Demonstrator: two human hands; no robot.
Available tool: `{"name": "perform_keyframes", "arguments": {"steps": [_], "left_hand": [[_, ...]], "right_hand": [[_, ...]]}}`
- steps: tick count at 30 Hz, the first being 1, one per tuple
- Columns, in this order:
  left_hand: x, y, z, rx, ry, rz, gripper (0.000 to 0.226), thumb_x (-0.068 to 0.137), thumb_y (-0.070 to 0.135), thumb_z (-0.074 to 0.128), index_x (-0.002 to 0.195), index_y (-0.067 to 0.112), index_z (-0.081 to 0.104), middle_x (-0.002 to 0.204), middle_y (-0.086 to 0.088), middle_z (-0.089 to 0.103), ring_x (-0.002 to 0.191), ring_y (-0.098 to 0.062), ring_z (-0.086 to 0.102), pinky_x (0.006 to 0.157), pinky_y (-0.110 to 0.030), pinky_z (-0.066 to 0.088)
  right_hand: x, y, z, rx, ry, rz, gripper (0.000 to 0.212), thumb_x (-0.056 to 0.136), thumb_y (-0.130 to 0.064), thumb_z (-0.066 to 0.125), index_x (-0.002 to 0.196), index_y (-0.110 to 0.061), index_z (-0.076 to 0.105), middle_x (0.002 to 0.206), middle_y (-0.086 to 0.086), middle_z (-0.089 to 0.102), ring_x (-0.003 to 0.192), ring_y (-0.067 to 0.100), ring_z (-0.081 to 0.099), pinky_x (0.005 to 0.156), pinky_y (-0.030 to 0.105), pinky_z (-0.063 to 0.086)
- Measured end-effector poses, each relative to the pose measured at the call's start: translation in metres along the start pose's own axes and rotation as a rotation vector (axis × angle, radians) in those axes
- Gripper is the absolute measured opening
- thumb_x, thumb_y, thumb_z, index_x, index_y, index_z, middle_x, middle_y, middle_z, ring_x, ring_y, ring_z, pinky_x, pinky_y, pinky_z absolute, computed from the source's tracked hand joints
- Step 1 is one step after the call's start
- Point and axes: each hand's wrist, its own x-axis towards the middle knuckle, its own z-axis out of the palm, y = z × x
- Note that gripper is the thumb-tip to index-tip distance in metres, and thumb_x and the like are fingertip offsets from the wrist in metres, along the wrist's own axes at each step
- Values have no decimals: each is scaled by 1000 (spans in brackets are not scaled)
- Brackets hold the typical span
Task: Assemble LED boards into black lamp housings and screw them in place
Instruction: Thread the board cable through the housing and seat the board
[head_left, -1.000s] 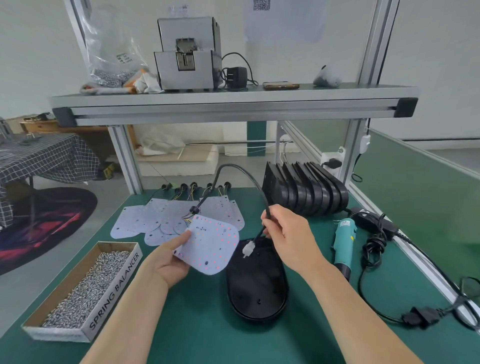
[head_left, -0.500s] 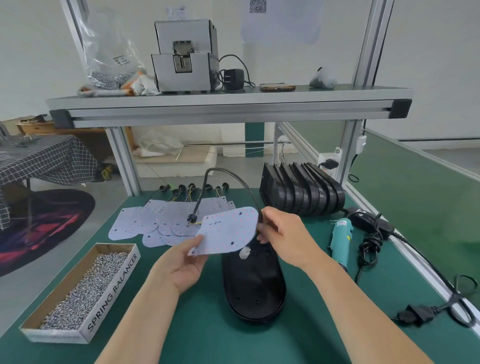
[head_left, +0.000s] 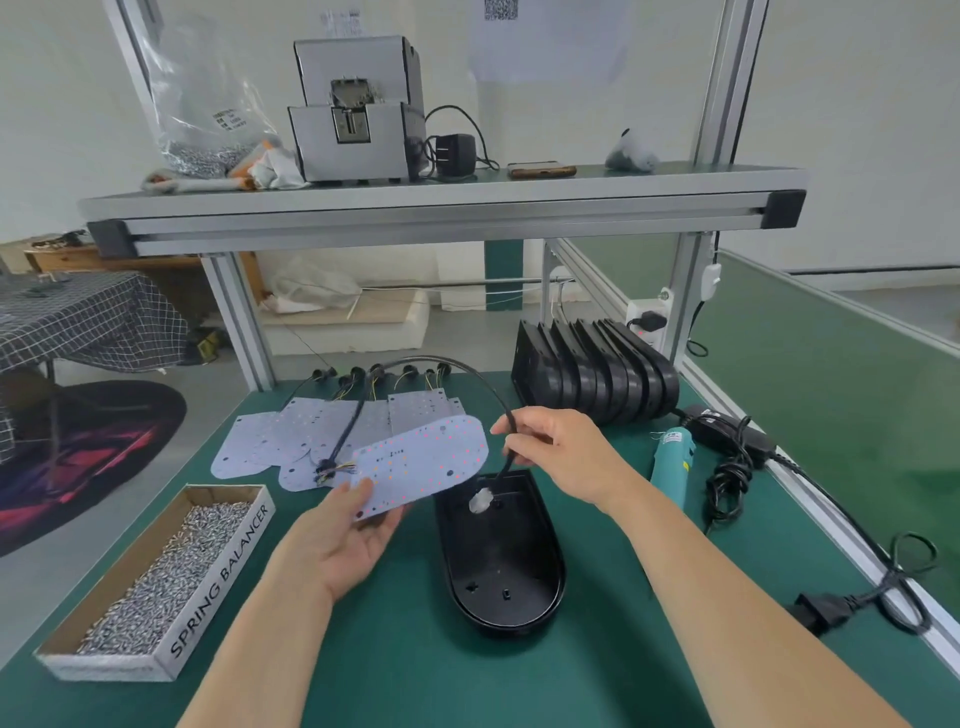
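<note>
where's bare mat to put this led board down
Bare mat lies between the screw box and the open housing, and along the near edge before it. Crowded: spare boards and stacked housings behind, screwdriver and cables right.

The left hand's LED board is pale white, dotted red and orange. The right hand's pinched cable is black, like the glossy housing just below that grip; the table is dark green.

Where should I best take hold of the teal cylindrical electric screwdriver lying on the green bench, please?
Probably round the mid-barrel of the teal screwdriver, from above with the right hand: it lies flat, pointing away from you, bare green mat on its left, coiled black cord on its right.
</note>
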Motion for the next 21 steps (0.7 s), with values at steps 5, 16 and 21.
{"name": "perform_keyframes", "arguments": {"steps": [5,16,21], "left_hand": [[-14,17,-5,215,-197,-80,44,76,-10,58,112,14,66,102,-10,76,72,-21,74,56,-27,59],[0,10,-6,-130,39,-134,9,80,13,74,84,16,66,63,1,58,72,-13,53,86,-41,47],[-1,4,0,-516,-38,-30,24,73,-1,68,95,7,66,104,-10,60,89,-22,67,80,-45,56]], "right_hand": [[3,1,4,-29,6,-31,19,98,-11,61,109,-18,75,92,8,76,94,26,72,96,42,56],[-2,3,16,91,79,31,4,91,-17,72,91,-16,76,75,6,75,66,7,68,71,22,58],[-4,3,21,161,77,67,10,94,-17,69,88,-12,75,73,-4,72,66,6,66,67,20,56]]}}
